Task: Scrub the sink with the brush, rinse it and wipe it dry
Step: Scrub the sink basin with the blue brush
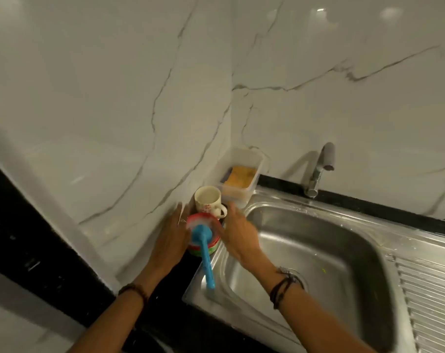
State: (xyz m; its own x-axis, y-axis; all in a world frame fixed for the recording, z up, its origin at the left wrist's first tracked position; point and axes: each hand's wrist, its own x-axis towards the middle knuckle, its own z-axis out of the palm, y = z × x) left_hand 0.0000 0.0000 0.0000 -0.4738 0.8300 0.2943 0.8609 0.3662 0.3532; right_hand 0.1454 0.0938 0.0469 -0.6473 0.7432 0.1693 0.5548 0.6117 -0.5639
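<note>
Brush (pixel 203 247) lies head-down on red-green tub (pixel 208 247) at sink (pixel 318 250) left rim, blue handle sticking out over the rim. Left hand (pixel 171 240) flat against tub's side, grip wide, fingers straight. Right hand (pixel 238 234) blurred, fingers look extended, holding nothing. Risk: bumping tub tips brush into basin or knocks mug (pixel 209 201) just behind.
</note>
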